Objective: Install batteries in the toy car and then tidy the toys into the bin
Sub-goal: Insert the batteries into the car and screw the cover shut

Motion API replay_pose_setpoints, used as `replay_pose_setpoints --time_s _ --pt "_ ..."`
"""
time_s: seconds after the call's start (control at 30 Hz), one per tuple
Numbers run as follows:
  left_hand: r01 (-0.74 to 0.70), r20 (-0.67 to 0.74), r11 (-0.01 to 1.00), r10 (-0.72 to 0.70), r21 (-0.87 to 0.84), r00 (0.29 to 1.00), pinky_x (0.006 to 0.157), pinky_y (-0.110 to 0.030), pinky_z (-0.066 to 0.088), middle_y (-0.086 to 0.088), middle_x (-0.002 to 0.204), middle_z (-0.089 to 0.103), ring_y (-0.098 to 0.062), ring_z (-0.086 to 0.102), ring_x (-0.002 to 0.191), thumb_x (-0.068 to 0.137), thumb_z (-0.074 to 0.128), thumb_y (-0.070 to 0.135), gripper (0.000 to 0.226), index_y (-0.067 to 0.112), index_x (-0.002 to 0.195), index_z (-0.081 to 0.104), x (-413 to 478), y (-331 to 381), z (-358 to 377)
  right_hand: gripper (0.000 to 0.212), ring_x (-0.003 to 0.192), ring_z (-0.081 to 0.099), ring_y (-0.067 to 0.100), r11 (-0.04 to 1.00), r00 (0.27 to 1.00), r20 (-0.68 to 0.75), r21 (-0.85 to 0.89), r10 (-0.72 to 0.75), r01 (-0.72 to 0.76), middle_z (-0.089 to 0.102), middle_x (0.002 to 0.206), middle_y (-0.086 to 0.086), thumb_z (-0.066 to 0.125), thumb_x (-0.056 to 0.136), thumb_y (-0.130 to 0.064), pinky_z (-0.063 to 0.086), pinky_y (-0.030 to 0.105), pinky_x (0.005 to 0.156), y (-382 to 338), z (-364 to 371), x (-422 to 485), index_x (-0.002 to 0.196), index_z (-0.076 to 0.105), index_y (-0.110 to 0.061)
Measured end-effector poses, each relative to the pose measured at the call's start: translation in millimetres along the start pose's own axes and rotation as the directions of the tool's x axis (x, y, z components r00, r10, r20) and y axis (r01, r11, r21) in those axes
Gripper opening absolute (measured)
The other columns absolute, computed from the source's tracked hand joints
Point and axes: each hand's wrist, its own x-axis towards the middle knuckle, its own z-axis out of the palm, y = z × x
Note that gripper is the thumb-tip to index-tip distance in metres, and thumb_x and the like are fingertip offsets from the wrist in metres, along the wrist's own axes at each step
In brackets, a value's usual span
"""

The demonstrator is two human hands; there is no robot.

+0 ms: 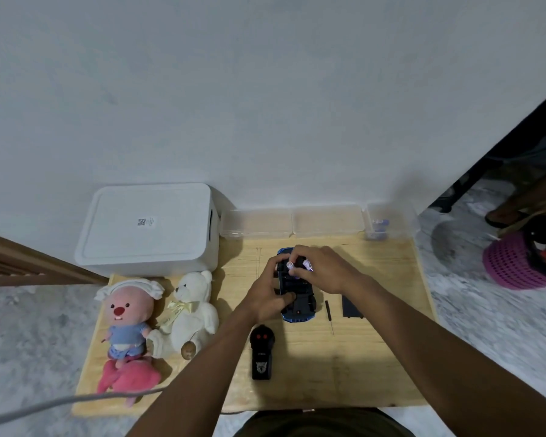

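A pale wooden desk [375, 357] stands against a white wall. At its 10 o'clock corner sits a white lidded plastic bin [145, 230], with clear plastic boxes [293, 223] lined along the 12 o'clock edge. At 9 o'clock lie a pink plush beaver in a blue shirt [128, 313] and, just beside it, a white teddy bear with a yellow bow [189, 307]. Near the desk's centre the left hand [262, 298] grips the side of an upturned blue toy car [300, 302], thumb on its black underside. The right hand [325, 268] pinches two small purple-wrapped batteries [290, 265] over the car's far end. A black remote control [261, 354] lies at 6 o'clock. At 3 o'clock of the car are a flat black battery cover [350, 305] and a thin black screwdriver [329, 313].
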Motion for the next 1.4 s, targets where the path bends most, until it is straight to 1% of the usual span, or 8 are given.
replay_pose_setpoints --time_s 0.1,0.27,0.5,0.67,0.83,1.0,1.17,1.4 --pt "0.007 0.005 1.0 -0.007 0.001 1.0 0.096 -0.044 0.058 0.013 0.119 0.063 0.01 0.06 0.102 0.086 0.067 0.002 0.074 0.042 0.141 0.038 1 -1 -2 0.008 0.072 0.053 0.011 0.998 0.999 -0.031 0.057 0.011 -0.009 0.065 0.084 -0.005 0.065 0.094 -0.042 0.037 0.026 0.059 1 0 -2 0.098 0.064 -0.036" --pt "0.04 0.0 0.999 -0.04 -0.006 0.999 0.098 -0.044 0.057 0.01 0.123 0.061 0.011 0.057 0.107 0.086 0.069 0.004 0.077 0.042 0.144 0.035 -1 -6 -3 0.012 0.065 0.049 0.011 0.999 0.999 -0.012 0.026 0.043 -0.043 0.06 0.079 -0.002 0.065 0.092 -0.043 0.039 0.029 0.059 6 -5 -9 0.093 0.055 -0.036" --pt "0.029 0.027 0.999 -0.028 -0.033 0.999 0.098 -0.047 0.057 0.01 0.125 0.06 -0.003 0.057 0.118 0.083 0.067 0.007 0.076 0.045 0.141 0.037 2 1 -2 0.008 0.087 0.059 0.008 0.966 0.996 -0.049 0.25 0.074 -0.059 0.066 0.101 -0.013 0.072 0.089 -0.038 0.041 0.02 0.058 -3 -2 -9 0.092 0.065 -0.036" --pt "0.049 0.037 0.998 -0.048 -0.04 0.998 0.098 -0.048 0.057 0.007 0.124 0.061 -0.001 0.057 0.117 0.083 0.069 0.009 0.078 0.046 0.142 0.035 1 -4 0 0.012 0.07 0.055 0.012 0.999 0.999 -0.006 0.0 0.043 -0.043 0.064 0.079 -0.003 0.069 0.089 -0.042 0.049 0.037 0.066 10 -4 -10 0.092 0.058 -0.038" --pt "0.05 0.013 0.997 -0.049 -0.061 0.999 0.097 -0.048 0.057 0.008 0.126 0.06 0.0 0.057 0.116 0.082 0.071 0.008 0.078 0.046 0.141 0.037 -2 -8 2 0.015 0.075 0.054 0.017 0.971 0.997 -0.045 -0.225 0.069 -0.077 0.048 0.075 -0.008 0.066 0.089 -0.05 0.038 0.031 0.062 14 -8 -12 0.099 0.063 -0.04" --pt "0.028 -0.004 0.997 -0.029 -0.077 1.0 0.094 -0.046 0.059 0.012 0.126 0.058 0.006 0.06 0.106 0.084 0.071 0.007 0.077 0.047 0.141 0.037 2 -4 4 0.016 0.086 0.053 0.018 0.978 0.988 -0.087 -0.151 0.13 -0.142 0.055 0.08 -0.004 0.076 0.082 -0.048 0.038 0.032 0.063 12 0 -13 0.089 0.064 -0.039" --pt "0.014 -0.023 0.995 -0.016 -0.096 1.0 0.09 -0.041 0.061 0.012 0.126 0.056 -0.012 0.063 0.111 0.087 0.071 0.004 0.078 0.043 0.143 0.035 0 1 2 0.028 0.08 0.057 0.018 0.976 0.956 -0.201 0.003 0.215 -0.218 0.06 0.084 -0.001 0.081 0.076 -0.048 0.037 0.028 0.06 13 9 -13 0.079 0.055 -0.039" --pt "-0.002 -0.087 0.996 -0.006 -0.093 0.996 0.087 -0.037 0.062 0.009 0.127 0.057 -0.023 0.065 0.112 0.086 0.071 0.003 0.079 0.044 0.143 0.034 2 5 5 0.019 0.076 0.061 0.019 0.969 0.9 -0.37 0.008 0.232 -0.247 0.067 0.083 0.004 0.077 0.084 -0.042 0.041 0.027 0.062 5 25 -14 0.097 0.073 -0.029"
